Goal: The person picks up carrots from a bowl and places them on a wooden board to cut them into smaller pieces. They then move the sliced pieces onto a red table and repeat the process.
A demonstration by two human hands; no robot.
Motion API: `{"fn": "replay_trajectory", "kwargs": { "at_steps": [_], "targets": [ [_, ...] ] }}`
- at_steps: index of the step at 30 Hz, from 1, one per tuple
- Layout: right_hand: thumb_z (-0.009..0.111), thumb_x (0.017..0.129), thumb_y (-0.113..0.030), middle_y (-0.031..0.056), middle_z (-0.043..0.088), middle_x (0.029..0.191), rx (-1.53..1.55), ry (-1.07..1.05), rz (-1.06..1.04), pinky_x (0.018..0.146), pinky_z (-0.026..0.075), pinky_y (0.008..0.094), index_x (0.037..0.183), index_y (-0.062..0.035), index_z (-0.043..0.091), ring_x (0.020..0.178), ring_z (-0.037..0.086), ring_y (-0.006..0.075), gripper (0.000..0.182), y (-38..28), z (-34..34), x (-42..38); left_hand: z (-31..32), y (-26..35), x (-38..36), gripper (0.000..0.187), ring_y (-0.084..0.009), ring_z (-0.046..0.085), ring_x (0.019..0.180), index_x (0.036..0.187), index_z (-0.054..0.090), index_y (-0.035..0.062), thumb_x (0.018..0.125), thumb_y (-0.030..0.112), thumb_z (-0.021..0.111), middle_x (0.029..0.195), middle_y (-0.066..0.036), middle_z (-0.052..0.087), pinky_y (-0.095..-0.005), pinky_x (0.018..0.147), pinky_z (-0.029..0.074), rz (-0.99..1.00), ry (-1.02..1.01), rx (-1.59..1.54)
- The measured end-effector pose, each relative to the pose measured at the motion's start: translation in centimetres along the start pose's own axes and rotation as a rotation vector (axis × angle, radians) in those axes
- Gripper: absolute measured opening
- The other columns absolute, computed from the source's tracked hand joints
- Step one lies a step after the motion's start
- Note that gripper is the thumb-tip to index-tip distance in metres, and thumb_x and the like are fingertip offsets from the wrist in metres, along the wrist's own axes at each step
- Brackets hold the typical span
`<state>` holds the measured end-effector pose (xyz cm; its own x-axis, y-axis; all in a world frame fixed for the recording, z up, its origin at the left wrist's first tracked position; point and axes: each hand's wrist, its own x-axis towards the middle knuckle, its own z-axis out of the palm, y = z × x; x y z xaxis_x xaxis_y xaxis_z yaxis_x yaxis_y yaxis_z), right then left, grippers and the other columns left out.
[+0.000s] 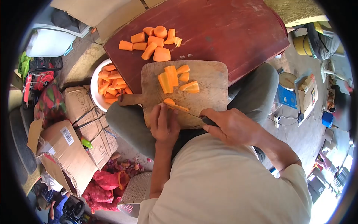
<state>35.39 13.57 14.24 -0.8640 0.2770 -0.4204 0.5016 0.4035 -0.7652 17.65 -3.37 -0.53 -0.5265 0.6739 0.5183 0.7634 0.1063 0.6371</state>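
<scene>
My right hand (pixel 233 126) is wrapped round the dark handle of a knife (pixel 208 121). The blade slants up and left across the near part of a wooden cutting board (pixel 212 82), against a carrot piece (pixel 169 102). My left hand (pixel 164 122) has its fingers bent together at that piece, by the blade's tip end, and steadies it. Just beyond lie several cut carrot slices, among them a flat slab (pixel 165 83) and a split chunk (pixel 190 87). The board's handle (pixel 129 99) points left.
Several peeled carrot chunks (pixel 162 54) are heaped on the red table (pixel 231 33). Left of it, a white bowl (pixel 94 84) holds carrot sticks. Cardboard boxes (pixel 71 140), red net sacks (pixel 101 186) and a perforated basket (pixel 136 192) stand on the left. Other people are in the background.
</scene>
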Motion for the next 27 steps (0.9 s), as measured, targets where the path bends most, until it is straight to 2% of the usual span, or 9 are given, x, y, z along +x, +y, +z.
{"fn": "replay_trajectory", "kwargs": {
  "at_steps": [7, 10, 16, 19, 22, 27],
  "targets": [
    [0.063, 0.109, -0.026, 0.0252, 0.07, 0.075, -0.077, -0.066, 0.008, 0.067, 0.054, 0.059, 0.119, -0.0008, 0.053, 0.074, 0.071, 0.0497, 0.029, -0.5, 0.1, 1.3, 0.2, 0.0, -0.4, 0.051, -0.034, 0.075, 0.107, 0.138, 0.07, -0.0072, 0.088, -0.007, 0.084, 0.131, -0.023, 0.068, -0.0406, 0.09, 0.065, -0.06, 0.037, -0.052],
    [0.063, 0.109, -0.024, 0.0253, 0.069, 0.073, -0.124, -0.029, -0.009, 0.066, 0.054, 0.0599, 0.117, -0.0002, 0.052, 0.072, 0.07, 0.0507, 0.028, -0.2, 0.6, 2.4, -0.2, 0.0, 0.3, 0.051, -0.0352, 0.075, 0.108, 0.138, 0.069, -0.0078, 0.089, -0.007, 0.083, 0.13, -0.024, 0.069, -0.0402, 0.09, 0.064, 0.034, -0.003, 0.11],
    [0.063, 0.109, -0.024, 0.0261, 0.07, 0.073, -0.115, -0.019, -0.026, 0.066, 0.055, 0.0597, 0.118, 0.0003, 0.051, 0.072, 0.071, 0.0504, 0.029, 0.3, 1.0, 2.5, -0.2, 0.2, 0.7, 0.051, -0.0358, 0.074, 0.108, 0.136, 0.07, -0.0082, 0.088, -0.002, 0.085, 0.128, -0.024, 0.07, -0.0408, 0.09, 0.064, -0.005, 0.001, -0.024],
    [0.065, 0.107, -0.022, 0.0245, 0.07, 0.075, -0.13, -0.034, 0.006, 0.065, 0.055, 0.0583, 0.123, -0.0016, 0.054, 0.072, 0.072, 0.0494, 0.028, 0.4, 1.1, 2.6, 0.2, -0.3, 0.2, 0.05, -0.0361, 0.074, 0.109, 0.134, 0.07, -0.0075, 0.088, -0.001, 0.087, 0.129, -0.024, 0.07, -0.041, 0.091, 0.063, -0.041, 0.005, -0.008],
    [0.064, 0.108, -0.024, 0.0258, 0.07, 0.076, -0.135, -0.029, -0.024, 0.067, 0.055, 0.0581, 0.119, -0.0007, 0.053, 0.075, 0.072, 0.0501, 0.028, 0.5, 1.6, 3.6, 0.3, -0.1, 0.3, 0.049, -0.0361, 0.074, 0.109, 0.133, 0.072, -0.0057, 0.087, 0.0, 0.089, 0.129, -0.024, 0.07, -0.0406, 0.092, 0.063, 0.024, 0.028, 0.023],
    [0.064, 0.108, -0.025, 0.0281, 0.07, 0.077, -0.137, -0.006, -0.103, 0.07, 0.055, 0.0587, 0.118, 0.0002, 0.052, 0.078, 0.072, 0.051, 0.029, 2.3, 2.8, 5.9, 0.4, 0.0, 0.0, 0.048, -0.0352, 0.074, 0.108, 0.133, 0.073, -0.0026, 0.087, 0.0, 0.089, 0.128, -0.021, 0.07, -0.0398, 0.091, 0.063, -0.007, 0.06, 0.013]
  ]
}}
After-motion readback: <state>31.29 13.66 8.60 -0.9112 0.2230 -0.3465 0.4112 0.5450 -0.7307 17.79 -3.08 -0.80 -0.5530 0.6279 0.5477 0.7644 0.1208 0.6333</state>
